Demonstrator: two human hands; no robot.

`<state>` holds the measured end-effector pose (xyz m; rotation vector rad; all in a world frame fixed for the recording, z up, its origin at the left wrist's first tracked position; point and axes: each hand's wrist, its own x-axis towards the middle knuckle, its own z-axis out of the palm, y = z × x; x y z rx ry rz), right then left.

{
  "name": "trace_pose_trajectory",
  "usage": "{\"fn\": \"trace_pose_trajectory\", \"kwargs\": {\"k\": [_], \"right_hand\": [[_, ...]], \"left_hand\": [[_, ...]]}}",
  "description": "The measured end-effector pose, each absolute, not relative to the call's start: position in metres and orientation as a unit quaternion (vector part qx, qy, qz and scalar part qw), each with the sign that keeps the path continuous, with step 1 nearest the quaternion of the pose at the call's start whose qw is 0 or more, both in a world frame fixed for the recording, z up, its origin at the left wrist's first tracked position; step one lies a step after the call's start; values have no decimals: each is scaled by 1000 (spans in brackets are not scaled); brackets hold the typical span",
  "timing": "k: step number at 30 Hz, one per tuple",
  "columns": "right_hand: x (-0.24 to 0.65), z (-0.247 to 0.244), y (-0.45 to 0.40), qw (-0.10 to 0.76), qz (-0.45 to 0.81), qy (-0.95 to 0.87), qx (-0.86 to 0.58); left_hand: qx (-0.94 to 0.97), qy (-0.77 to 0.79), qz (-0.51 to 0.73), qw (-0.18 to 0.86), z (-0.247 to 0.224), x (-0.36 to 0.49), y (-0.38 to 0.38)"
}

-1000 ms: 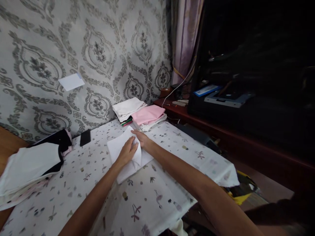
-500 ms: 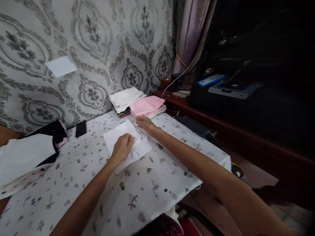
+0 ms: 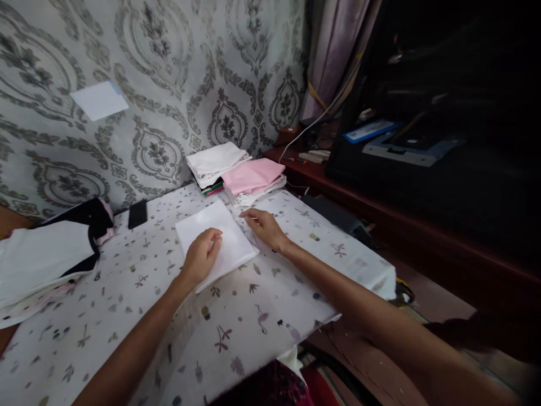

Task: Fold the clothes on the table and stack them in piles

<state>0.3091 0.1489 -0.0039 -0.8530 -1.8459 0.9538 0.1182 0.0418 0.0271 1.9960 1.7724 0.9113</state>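
Note:
A folded white cloth (image 3: 230,239) lies flat on the table in front of me, its top smooth. My left hand (image 3: 203,255) rests on the left part of it, fingers loosely bent and thumb a little apart, with nothing seen in its grip. Just off the cloth's right edge is my right hand (image 3: 264,228), its fingers stretched toward the cloth and holding nothing. Behind them, a folded pink cloth (image 3: 253,176) tops one pile, and white folded cloths (image 3: 217,160) lie on another pile beside it.
A patterned white cover (image 3: 139,316) spreads over the table. At left, white and black garments (image 3: 46,248) are heaped near a dark phone (image 3: 137,214). Against the right side stands a dark red wooden cabinet (image 3: 380,225) with a blue-edged item (image 3: 372,131) above it.
The wrinkled right part of the white cloth now lies smooth. My right hand has drawn back to the right, and my left hand has shifted slightly left with its fingers loosened.

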Motion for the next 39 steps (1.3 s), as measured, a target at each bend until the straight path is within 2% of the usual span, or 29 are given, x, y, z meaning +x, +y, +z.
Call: {"fn": "trace_pose_trajectory", "kwargs": {"k": [2,4,9,12,17,24,34,39], "right_hand": [[297,1,139,391,311,-812,-302],[279,5,134,343,265,-859,-272],[229,10,145,206,206,-909,-297],[216,4,158,160,174,-908,-347],[222,-12,168,146,158,-907,-363],[207,-9,175,168,134,-912,-351],[194,-25,187,166,144,-921,-323],[196,-27,187,183,169,-917,-310]], "left_hand": [[733,610,290,80,18,112,39],[760,598,250,49,11,110,38],[754,635,163,49,1,104,45],[727,671,136,59,-7,84,57],[656,724,204,64,-16,25,83],[627,728,264,86,3,-42,121],[647,665,311,206,6,-44,128],[651,671,291,204,6,-52,132]]}}
